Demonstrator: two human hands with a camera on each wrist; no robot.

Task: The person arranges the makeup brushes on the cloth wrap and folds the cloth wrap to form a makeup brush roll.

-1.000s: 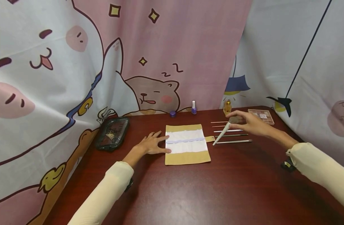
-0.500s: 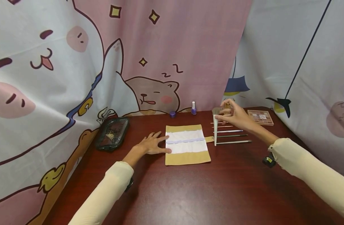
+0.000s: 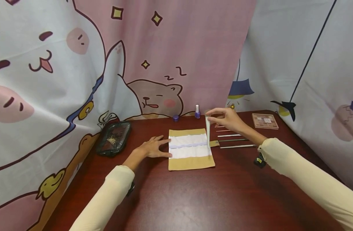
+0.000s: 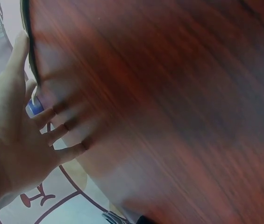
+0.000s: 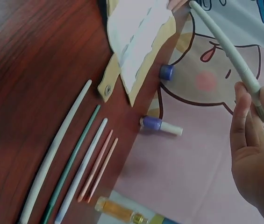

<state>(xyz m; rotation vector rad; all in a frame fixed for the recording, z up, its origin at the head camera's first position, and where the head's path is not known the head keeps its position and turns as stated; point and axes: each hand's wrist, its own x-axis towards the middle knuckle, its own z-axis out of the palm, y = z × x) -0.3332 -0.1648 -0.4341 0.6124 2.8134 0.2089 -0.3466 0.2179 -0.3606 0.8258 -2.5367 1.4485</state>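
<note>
A makeup brush (image 3: pixel 208 133) with a pale handle is pinched by my right hand (image 3: pixel 227 119) near its bristle end. The handle points down and overlaps the right side of an unfolded tan brush roll (image 3: pixel 191 163) with white inner pockets. In the right wrist view, thumb and fingers close around the brush (image 5: pixel 227 49), its bristles partly hidden by the hand. My left hand (image 3: pixel 151 148) rests spread at the roll's left edge, thumb and index finger on its border. The left wrist view shows this hand (image 4: pixel 17 140) with its fingers extended over the wood.
Several thin brushes (image 5: pixel 57 149) lie in a row right of the roll. Behind stand a purple jar (image 3: pixel 176 118), a nail polish bottle (image 3: pixel 197 113) and an amber bottle (image 5: pixel 117 210). A palette (image 3: pixel 265 121) is at back right, a black-rimmed case (image 3: pixel 113 139) at left.
My right hand has carried the makeup brush leftward, from above the row of brushes to over the roll's right side, turning it from slanted to nearly upright. The left hand has stayed in place.
</note>
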